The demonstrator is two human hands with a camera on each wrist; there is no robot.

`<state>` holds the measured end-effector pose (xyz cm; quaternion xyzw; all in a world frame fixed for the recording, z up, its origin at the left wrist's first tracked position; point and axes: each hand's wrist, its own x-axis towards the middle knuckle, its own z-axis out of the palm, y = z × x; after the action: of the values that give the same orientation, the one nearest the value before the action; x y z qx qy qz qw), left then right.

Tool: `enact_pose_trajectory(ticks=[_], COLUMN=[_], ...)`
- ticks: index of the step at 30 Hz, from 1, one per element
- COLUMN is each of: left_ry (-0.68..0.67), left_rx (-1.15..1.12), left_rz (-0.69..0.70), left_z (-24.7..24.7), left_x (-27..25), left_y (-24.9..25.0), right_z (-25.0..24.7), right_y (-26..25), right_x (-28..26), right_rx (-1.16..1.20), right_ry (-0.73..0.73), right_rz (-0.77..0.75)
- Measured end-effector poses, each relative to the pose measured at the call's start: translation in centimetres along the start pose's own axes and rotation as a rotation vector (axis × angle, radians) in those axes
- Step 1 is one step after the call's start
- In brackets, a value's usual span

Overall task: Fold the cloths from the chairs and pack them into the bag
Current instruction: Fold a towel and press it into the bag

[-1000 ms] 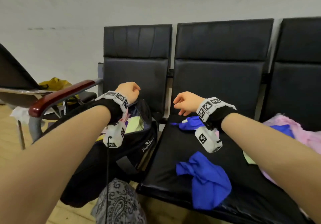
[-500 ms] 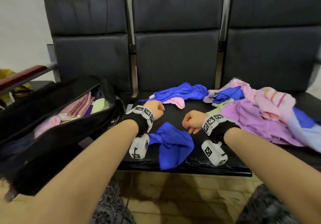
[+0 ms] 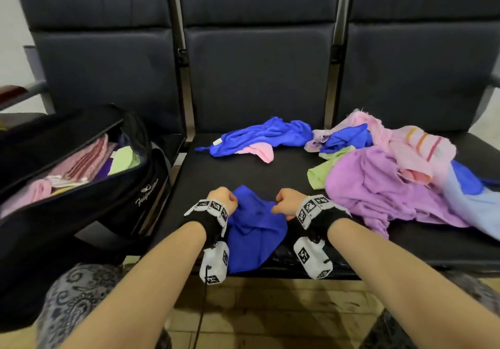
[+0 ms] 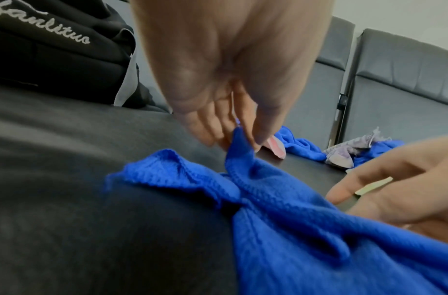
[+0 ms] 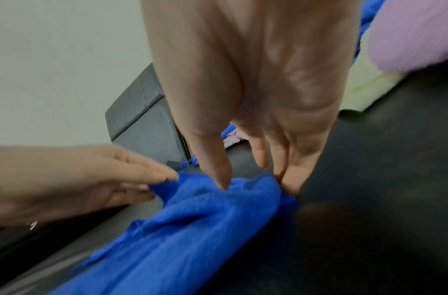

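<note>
A crumpled blue cloth [image 3: 254, 229] lies at the front of the middle black seat [image 3: 243, 175]. My left hand [image 3: 223, 197] pinches its upper left corner; in the left wrist view the fingertips [image 4: 245, 139] pull that corner of the blue cloth [image 4: 280, 209] up. My right hand [image 3: 288, 201] grips the cloth's upper right edge, and in the right wrist view the right hand [image 5: 255, 184] has thumb and fingers closed over a fold of the blue cloth [image 5: 192, 229]. The open black bag [image 3: 130, 199] stands on the left seat with folded pink and green cloths inside.
A second blue cloth [image 3: 265, 135] over a pink one lies at the back of the middle seat. A heap of purple [image 3: 378, 186], pink striped [image 3: 416, 148], green [image 3: 322, 170] and light blue cloths covers the right side. Tiled floor [image 3: 270, 308] lies below the seat's front edge.
The head view swung from the bag to the middle seat and tipped down. Both hands came down onto the front blue cloth and took hold of its top corners.
</note>
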<state>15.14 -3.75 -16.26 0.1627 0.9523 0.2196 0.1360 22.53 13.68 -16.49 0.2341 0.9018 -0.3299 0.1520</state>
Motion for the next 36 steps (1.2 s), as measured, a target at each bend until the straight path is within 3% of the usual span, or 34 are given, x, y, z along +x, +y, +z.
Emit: enact_pose_trajectory(ticks=[3, 7, 10, 14, 20, 27, 33, 36], left_ry=[0.086, 0.101, 0.069, 0.023, -0.009, 0.297, 0.53, 0.653], left_rx=[-0.223, -0.432, -0.547, -0.61, -0.682, -0.76, -0.746, -0.792], left_rz=[0.043, 0.172, 0.232, 0.319, 0.382, 0.421, 0.296, 0.286], left_z=[-0.9, -2.9, -4.5, -6.5, -9.2, -13.7, -16.0, -17.2], left_x=[0.0, 0.0, -0.4, -1.9, -4.4, -6.8, -7.8, -7.4], left_y=[0.0, 1.2, 2.5, 4.2, 6.6, 8.3, 7.7, 7.7], right_z=[0.8, 0.2, -1.6, -4.9, -7.9, -9.5, -11.1, -12.0], right_y=[-0.2, -1.5, -2.7, -4.2, -6.3, -7.7, -8.2, -9.0], right_x=[0.5, 0.6, 0.2, -1.8, -3.9, -7.2, -9.5, -11.1], right_rx=[-0.056, 0.003, 0.144, 0.234, 0.287, 0.289, 0.394, 0.468], right_ry=[0.009, 0.03, 0.037, 0.021, -0.026, 0.031, 0.162, 0.16], right_rz=[0.028, -0.033, -0.173, -0.472, -0.556, -0.504, -0.546, -0.559])
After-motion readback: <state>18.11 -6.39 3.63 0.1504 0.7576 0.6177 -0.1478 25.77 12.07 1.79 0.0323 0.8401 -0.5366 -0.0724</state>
